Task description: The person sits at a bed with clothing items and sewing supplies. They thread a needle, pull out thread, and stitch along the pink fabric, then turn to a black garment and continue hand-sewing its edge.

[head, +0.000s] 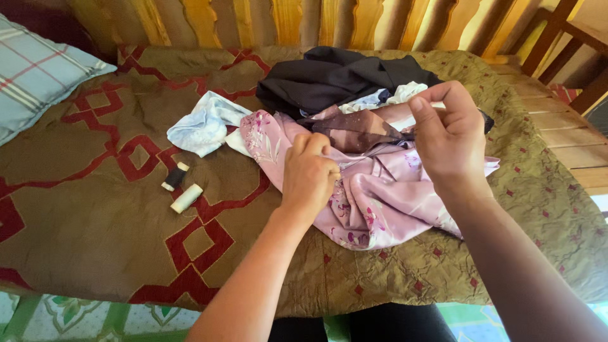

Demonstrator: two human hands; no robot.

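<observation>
**Both hands on the pink cloth**

Your left hand point(310, 171) has its fingers curled closed, pinching the smooth, floral pink satin fabric point(380, 190) on the quilted bedspread point(95, 209). Your right hand point(446, 136), at 3 o'clock from it, pinches thumb to forefinger; a needle cannot be made out.

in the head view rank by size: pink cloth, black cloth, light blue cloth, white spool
1. Pink cloth, though nearer the camera than the black one.
2. Black cloth.
3. Light blue cloth.
4. White spool.
</observation>
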